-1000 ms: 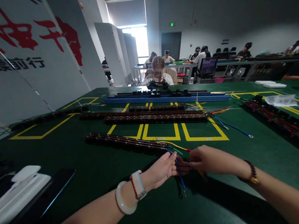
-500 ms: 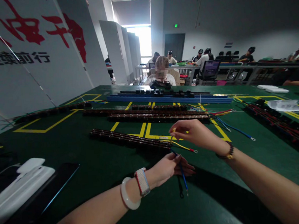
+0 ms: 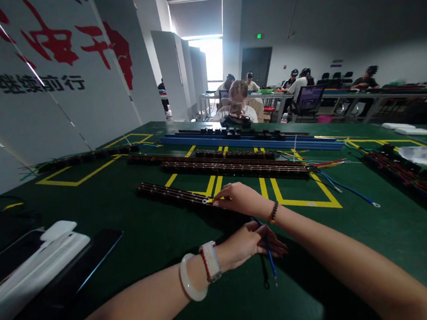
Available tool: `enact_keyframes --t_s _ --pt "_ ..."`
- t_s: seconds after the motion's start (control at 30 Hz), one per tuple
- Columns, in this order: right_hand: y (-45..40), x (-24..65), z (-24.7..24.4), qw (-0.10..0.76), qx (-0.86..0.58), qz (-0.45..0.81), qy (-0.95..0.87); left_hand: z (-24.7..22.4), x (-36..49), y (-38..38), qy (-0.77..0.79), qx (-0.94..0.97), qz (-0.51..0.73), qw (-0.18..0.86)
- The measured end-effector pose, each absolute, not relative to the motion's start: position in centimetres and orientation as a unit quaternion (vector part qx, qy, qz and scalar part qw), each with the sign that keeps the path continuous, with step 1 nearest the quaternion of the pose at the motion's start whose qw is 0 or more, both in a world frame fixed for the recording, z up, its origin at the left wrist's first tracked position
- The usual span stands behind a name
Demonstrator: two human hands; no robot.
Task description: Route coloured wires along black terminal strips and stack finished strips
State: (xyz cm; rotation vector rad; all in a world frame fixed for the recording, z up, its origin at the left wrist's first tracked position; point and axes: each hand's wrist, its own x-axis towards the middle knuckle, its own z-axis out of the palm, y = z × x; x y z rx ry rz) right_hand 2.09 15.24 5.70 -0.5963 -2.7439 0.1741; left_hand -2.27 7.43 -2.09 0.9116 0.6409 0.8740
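Observation:
A long dark strip (image 3: 171, 192) with copper-coloured lines lies slantwise on the green table in front of me. My right hand (image 3: 236, 198) reaches over its near end and pinches a ring terminal (image 3: 205, 201) with a yellow sleeve, close above the strip. Lower down, my left hand (image 3: 257, 241) has its thumb and finger closed on a blue wire (image 3: 271, 260), the other fingers extended beneath. The wire hangs toward me with a metal end. My right hand and wrist hide the strip's near end.
More dark strips (image 3: 233, 168) with coloured leads lie beyond, before a blue rail (image 3: 249, 141). A dark wired assembly (image 3: 408, 181) lies at right. White and black objects (image 3: 56, 255) sit at left. Yellow tape (image 3: 308, 203) marks the table. A person (image 3: 238, 107) sits opposite.
My right hand has moved left along the strip with the yellow-sleeved terminal. My left hand stays on the blue wire. The view has turned slightly left.

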Motion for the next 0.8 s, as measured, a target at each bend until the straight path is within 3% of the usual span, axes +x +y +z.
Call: enact_keyframes --t_s 0.23,0.53,0.8 --pt "16.0 8.5 7.9 0.29 -0.29 0.216 -0.886 -0.9 -2.4 6.9 0.326 0.447 0.385 0.739" --pt "18.0 15.4 0.8 0.233 -0.336 0.226 -0.884 0.0 -2.6 6.7 0.353 0.454 0.358 0.736" --pt "17.5 14.7 0.0 0.238 -0.329 0.287 -0.868 0.4 -3.6 7.3 0.459 0.52 0.239 0.679"
